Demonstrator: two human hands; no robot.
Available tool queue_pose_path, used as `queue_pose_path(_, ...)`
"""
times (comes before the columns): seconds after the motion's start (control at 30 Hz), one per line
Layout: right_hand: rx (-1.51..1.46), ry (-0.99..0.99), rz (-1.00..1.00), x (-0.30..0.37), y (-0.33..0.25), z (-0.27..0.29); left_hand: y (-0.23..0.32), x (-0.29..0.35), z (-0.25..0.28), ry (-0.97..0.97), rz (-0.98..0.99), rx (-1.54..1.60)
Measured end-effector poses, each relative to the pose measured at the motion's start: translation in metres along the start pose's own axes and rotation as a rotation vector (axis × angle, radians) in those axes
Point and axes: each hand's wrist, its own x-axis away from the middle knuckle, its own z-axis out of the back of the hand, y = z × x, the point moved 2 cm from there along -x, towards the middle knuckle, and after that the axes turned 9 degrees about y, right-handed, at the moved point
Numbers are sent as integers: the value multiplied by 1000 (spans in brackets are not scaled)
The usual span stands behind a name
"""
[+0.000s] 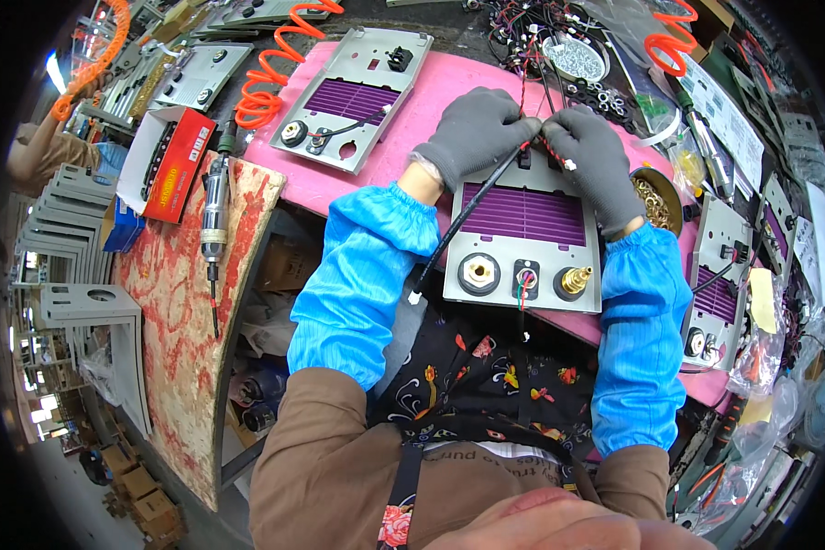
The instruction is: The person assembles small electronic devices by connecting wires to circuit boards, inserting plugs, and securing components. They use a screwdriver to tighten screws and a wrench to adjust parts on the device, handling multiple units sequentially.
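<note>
At the middle of the pink bench top (pixel 431 101), the gloved left hand (pixel 475 133) and right hand (pixel 588 158) pinch a twisted red-and-black wire (pixel 543 139) between closed fingertips above the grey front panel (pixel 525 240), apparently to steady it by the panel's upper edge.

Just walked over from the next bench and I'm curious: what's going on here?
A person in grey gloves and blue sleeve covers works on a grey panel with a purple grille lying on a pink mat. Both hands, the left hand and right hand, pinch a twisted red and black wire at the panel's top edge. A black cable runs under the left hand. A similar panel lies further left.
</note>
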Motion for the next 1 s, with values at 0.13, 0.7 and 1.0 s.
queue_pose_path(0.13, -25, -16, 2, -1, 3, 0, 3, -1, 4, -4, 81, 27)
queue_pose_path(0.7, 32, 24, 48, 20, -26, 28, 14, 9, 17, 12, 308, 740)
queue_pose_path(1.0, 287, -22, 204, 26, -40, 23, 23, 11, 34, 174, -280, 22)
